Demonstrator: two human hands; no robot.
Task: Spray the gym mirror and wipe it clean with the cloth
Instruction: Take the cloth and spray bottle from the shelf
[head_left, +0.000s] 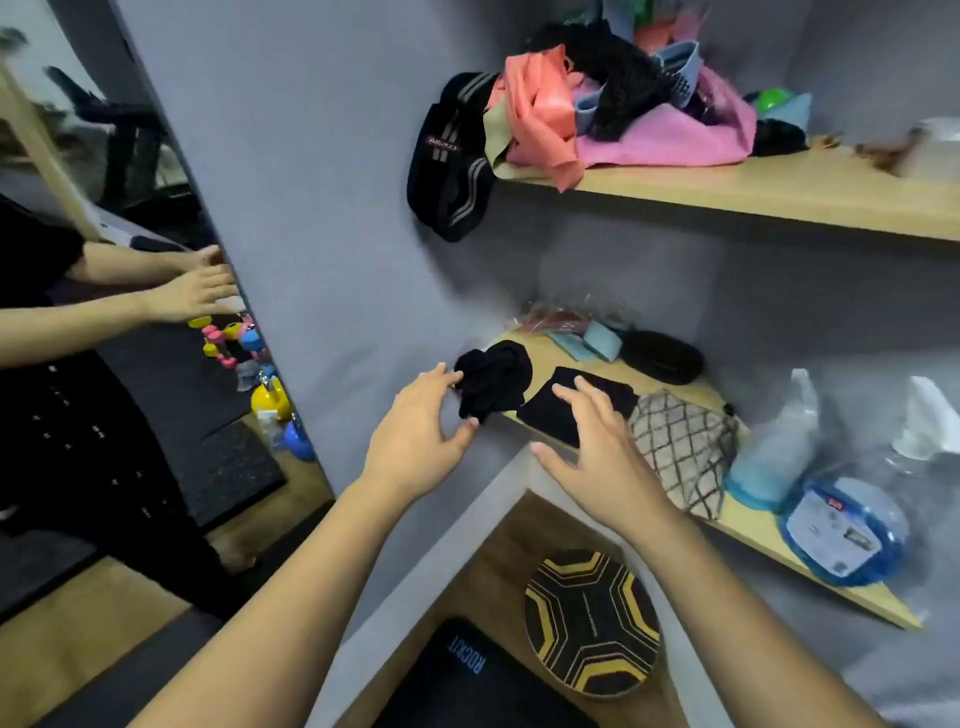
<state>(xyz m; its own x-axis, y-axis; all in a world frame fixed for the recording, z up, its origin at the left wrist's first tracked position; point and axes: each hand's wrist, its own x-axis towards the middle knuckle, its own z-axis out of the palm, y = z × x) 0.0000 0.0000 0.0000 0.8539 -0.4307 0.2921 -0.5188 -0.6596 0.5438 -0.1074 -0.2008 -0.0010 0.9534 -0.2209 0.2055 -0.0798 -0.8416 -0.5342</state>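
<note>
One "ROCKIT"-lettered black mat (467, 680)

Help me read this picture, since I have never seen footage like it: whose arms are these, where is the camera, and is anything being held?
There is no machine here. A camera worn on a person's head looks forward and down at their own bare arms. The left hand reaches a crumpled black cloth on the lower wooden shelf; its fingertips are at the cloth, not gripping it. The right hand hovers open over a flat black cloth. Further right stand a blurred spray bottle and a blue refill jug. At far left the gym mirror reflects the same person. Nothing is held.
</note>
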